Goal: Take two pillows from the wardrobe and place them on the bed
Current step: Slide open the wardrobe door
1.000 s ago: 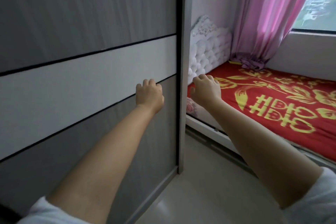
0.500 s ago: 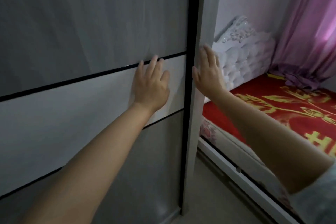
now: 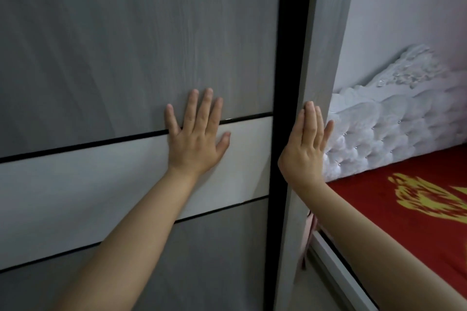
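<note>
Bare forearms reach out from the bottom of the view, mine, one to each side of the wardrobe's black edge strip (image 3: 286, 108). My left hand (image 3: 198, 139) lies flat and spread on the sliding door (image 3: 126, 58), fingers apart, palm across the black line where the grey wood-grain panel meets the white band (image 3: 88, 189); it grips nothing. My right hand (image 3: 304, 144) is flat too, fingers straight and together, pressed against the grey side panel (image 3: 326, 45) of the wardrobe, holding nothing. The door is shut, so the pillows are hidden from me. Past my right arm lies the bed (image 3: 404, 222) with its red and gold cover, and beyond it the white tufted headboard (image 3: 391, 129) against the pale wall (image 3: 404, 7).
</note>
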### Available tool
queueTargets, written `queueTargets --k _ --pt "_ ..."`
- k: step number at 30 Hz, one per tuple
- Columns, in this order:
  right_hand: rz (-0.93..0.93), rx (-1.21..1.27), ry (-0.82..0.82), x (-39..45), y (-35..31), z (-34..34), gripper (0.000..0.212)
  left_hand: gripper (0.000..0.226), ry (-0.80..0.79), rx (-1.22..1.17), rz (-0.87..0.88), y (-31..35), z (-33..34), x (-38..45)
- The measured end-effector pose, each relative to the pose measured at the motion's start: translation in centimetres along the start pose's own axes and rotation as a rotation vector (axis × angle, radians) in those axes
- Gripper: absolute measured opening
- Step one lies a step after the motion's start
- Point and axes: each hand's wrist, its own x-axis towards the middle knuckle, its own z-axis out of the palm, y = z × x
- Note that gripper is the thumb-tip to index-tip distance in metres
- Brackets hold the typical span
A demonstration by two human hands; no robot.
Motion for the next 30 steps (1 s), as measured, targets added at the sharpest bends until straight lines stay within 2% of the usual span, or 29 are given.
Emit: queueTargets --k 2,6,9,15,18,21,25,30 --pt "-0.026 0.089 -0.008 0.2 -2.4 -0.1 0.052 0.074 0.002 0.077 -0.017 -2.3 -0.4 -0.8" --pt "-0.225 0.316 -0.068 2.0 -8.4 0.1 0.045 0.071 0.021 0.129 -0.025 -7.4 -1.7 -2.8" --pt "-0.312 0.353 -0.110 3.2 -13.3 0.4 0.048 0.079 0.037 0.160 -0.024 -12.1 -2.9 -4.5" --pt "-0.279 0.303 -0.035 2.3 -23.2 1.1 0.050 0.067 -0.073 0.196 -0.048 -22.0 -5.7 -8.7" --pt "-0.291 0.338 0.017 1.3 -27.1 1.4 0.051 0.057 -0.029 0.189 -0.018 -25.2 -5.6 -10.3" --pt "-0.318 0.341 0.026 0.2 -31.6 1.1 0.051 0.057 0.007 0.187 0.008 -28.9 -6.1 -12.2" --pt "-0.328 0.303 -0.010 -0.9 -38.0 0.0 0.052 0.057 -0.024 0.208 0.035 -35.8 -8.0 -16.1" --pt "-0.280 0.242 0.029 -2.0 -45.4 -0.5 0.056 0.060 -0.016 0.225 0.060 -44.1 -9.2 -20.3"
